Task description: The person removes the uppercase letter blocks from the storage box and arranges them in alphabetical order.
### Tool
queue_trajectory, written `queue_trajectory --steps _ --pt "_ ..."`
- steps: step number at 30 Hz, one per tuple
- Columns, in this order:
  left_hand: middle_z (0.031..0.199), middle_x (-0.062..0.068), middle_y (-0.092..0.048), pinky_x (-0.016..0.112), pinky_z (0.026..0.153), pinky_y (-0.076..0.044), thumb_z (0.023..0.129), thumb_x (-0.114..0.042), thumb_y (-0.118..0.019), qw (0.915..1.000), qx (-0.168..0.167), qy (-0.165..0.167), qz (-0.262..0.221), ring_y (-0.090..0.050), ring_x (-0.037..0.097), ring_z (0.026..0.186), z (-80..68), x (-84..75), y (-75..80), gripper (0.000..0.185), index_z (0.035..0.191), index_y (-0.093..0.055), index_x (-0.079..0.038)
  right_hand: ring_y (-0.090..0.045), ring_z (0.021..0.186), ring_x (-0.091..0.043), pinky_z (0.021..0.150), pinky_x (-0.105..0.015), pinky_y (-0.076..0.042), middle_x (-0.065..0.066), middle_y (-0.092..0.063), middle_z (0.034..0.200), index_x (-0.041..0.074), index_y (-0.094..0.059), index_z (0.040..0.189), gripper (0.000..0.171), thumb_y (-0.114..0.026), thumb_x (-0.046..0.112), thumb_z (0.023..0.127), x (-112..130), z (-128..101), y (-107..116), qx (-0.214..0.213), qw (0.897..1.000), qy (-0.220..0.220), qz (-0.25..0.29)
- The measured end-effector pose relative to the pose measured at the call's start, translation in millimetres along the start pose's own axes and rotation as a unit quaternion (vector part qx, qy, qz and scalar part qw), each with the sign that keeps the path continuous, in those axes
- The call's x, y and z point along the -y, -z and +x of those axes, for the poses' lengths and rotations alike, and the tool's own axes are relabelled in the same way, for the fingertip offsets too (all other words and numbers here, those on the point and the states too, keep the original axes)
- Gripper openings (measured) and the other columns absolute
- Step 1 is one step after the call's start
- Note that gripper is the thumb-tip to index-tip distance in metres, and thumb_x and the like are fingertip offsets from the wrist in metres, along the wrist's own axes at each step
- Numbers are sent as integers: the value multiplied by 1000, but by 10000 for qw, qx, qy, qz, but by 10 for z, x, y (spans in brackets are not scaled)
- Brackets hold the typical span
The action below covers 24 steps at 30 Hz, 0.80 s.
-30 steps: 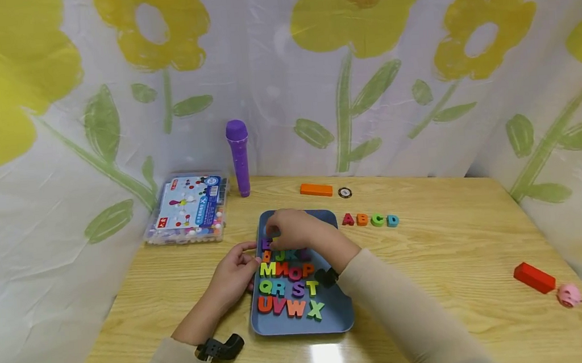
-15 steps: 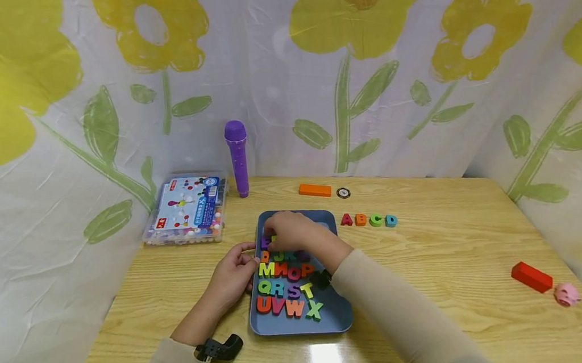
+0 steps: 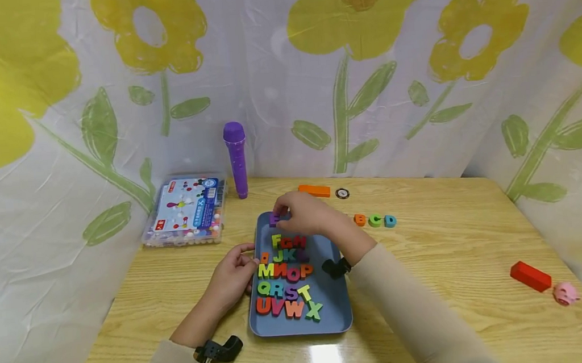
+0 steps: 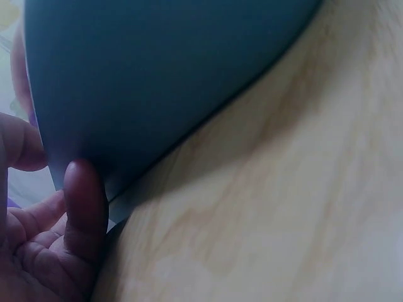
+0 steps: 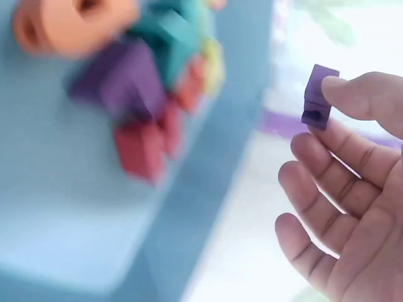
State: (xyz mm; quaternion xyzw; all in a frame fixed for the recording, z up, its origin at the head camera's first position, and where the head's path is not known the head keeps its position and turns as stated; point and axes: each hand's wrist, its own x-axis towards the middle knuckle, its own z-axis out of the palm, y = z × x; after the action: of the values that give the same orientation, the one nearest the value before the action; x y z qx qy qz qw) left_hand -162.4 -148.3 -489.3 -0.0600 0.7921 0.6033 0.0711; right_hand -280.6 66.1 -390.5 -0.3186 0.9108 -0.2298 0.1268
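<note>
Pinching a purple letter (image 3: 273, 219) between thumb and fingertips, our right hand (image 3: 306, 213) holds it just above the far end of the blue tray (image 3: 332, 309); the wrist view shows the same purple letter (image 5: 319, 97) at the fingertips (image 5: 352, 94), clear of the pieces below. Our left hand (image 3: 234, 277) rests against the tray's left rim, fingers curled about the edge. Rows of coloured letters (image 3: 285, 279) lie in the tray, from F down to X. Just right of the tray, three letters, B, C and D (image 3: 374, 220), sit in a line on the desk (image 3: 455, 248). Towards the far edge lie an orange block (image 3: 314, 190) and a purple microphone (image 3: 236, 158), with a clear plastic box (image 3: 186, 210) at the far left. Near the right edge sit a red block (image 3: 530, 276) and a pink pig (image 3: 565, 293).
</note>
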Motion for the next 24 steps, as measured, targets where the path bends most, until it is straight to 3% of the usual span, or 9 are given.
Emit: queue_trajectory --steps 6,10,14,19,24 --pt "104 14 -70 30 60 -56 109 -19 -62 10000 23 22 4 -61 19 68 -3 1 -4 46 154 -56 -11 -66 101 -25 86 -40 -61 -5 -73 114 12 -76 121 24 -76 25 101 -289 -363 406 -676 9970 -257 281" --pt "106 14 -70 31 61 -57 110 -21 -62 10000 35 33 49 -62 19 69 -6 5 3 47 155 -55 -11 -66 88 -23 75 -36 -59 -7 -72 107 9 -76 115 20 -78 21 100 -582 -611 511 -863 9938 -577 404" --pt "107 15 -70 31 61 -57 110 -22 -62 10000 50 36 67 -62 20 70 -2 10 11 47 155 -55 -11 -65 79 -23 70 -35 -56 -8 -72 101 7 -75 113 16 -75 18 100 -884 -811 459 -757 9925 -854 447" --pt "108 15 -70 32 62 -57 110 -21 -62 10000 42 81 37 -62 20 71 1 19 13 47 155 -55 -11 -64 87 -21 79 -38 -55 -6 -73 100 6 -77 114 17 -77 14 99 -1144 -964 269 -522 9928 -1053 229" --pt "109 16 -70 32 62 -57 110 -22 -62 9999 91 58 6 -62 21 71 5 20 -5 48 156 -54 -10 -65 91 -21 86 -41 -57 -5 -74 98 6 -79 113 17 -79 11 97 -1255 -1007 120 -423 9926 -1109 240"
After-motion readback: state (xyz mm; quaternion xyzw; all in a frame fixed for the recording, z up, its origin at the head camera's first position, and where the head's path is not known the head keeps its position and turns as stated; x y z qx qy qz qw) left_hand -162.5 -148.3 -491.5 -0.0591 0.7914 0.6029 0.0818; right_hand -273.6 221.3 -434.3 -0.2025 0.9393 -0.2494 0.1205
